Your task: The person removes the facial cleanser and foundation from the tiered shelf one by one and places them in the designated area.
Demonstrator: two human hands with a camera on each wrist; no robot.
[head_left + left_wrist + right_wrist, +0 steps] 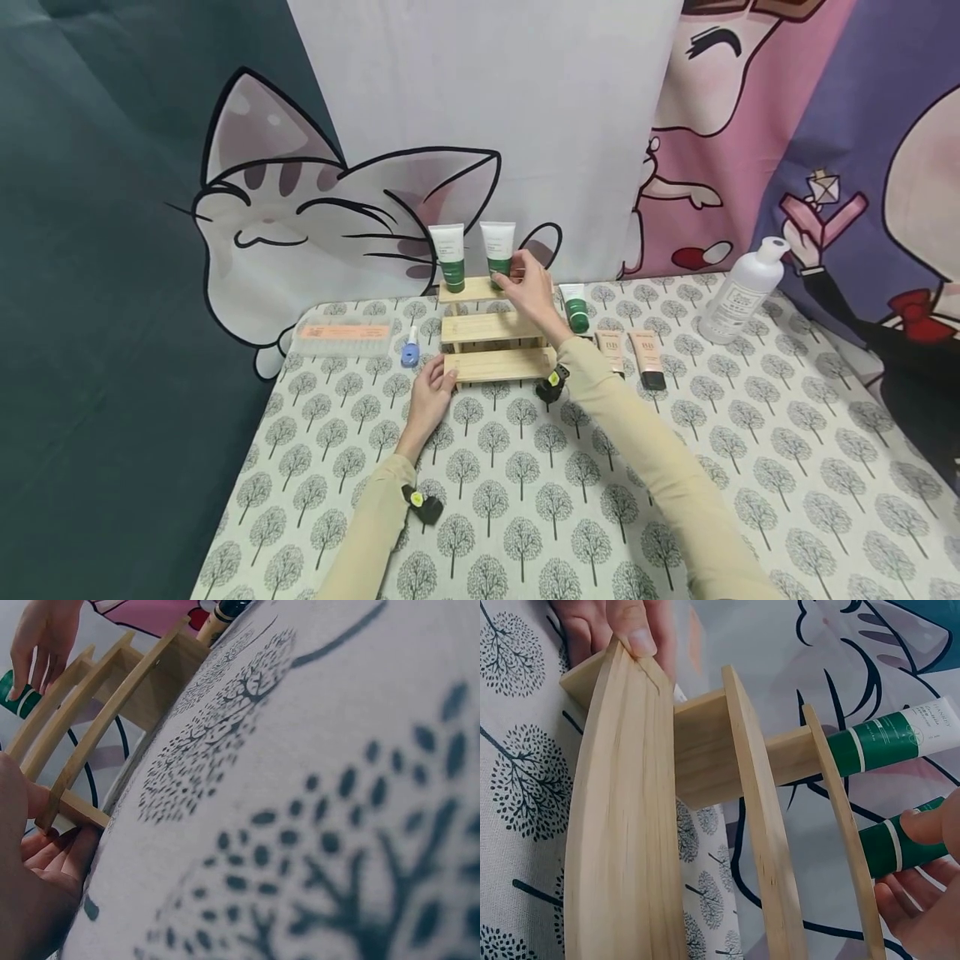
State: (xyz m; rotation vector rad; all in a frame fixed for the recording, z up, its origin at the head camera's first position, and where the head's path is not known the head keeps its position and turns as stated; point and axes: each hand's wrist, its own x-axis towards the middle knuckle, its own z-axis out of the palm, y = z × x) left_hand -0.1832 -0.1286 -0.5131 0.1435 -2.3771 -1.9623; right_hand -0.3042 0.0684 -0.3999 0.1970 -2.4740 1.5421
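A three-step wooden rack [495,364] stands on the table. My left hand [432,392] grips the left end of its lowest step, thumb on top and fingers beneath in the left wrist view. On the top step, a green-and-white tube [450,260] stands upright on its cap at the left. Beside it, my right hand [529,287] holds a second green-and-white tube [497,246] between thumb and fingers. In the right wrist view this tube's green end [900,844] meets the top step. A third such tube [575,308] stands behind the rack's right side.
Two peach BB tubes [647,358] lie right of the rack, one partly behind my right arm. A white pump-type bottle [742,292] stands farther right. Left of the rack are a small blue-and-white bottle [410,348] and a clear flat case [341,337]. A printed curtain hangs behind.
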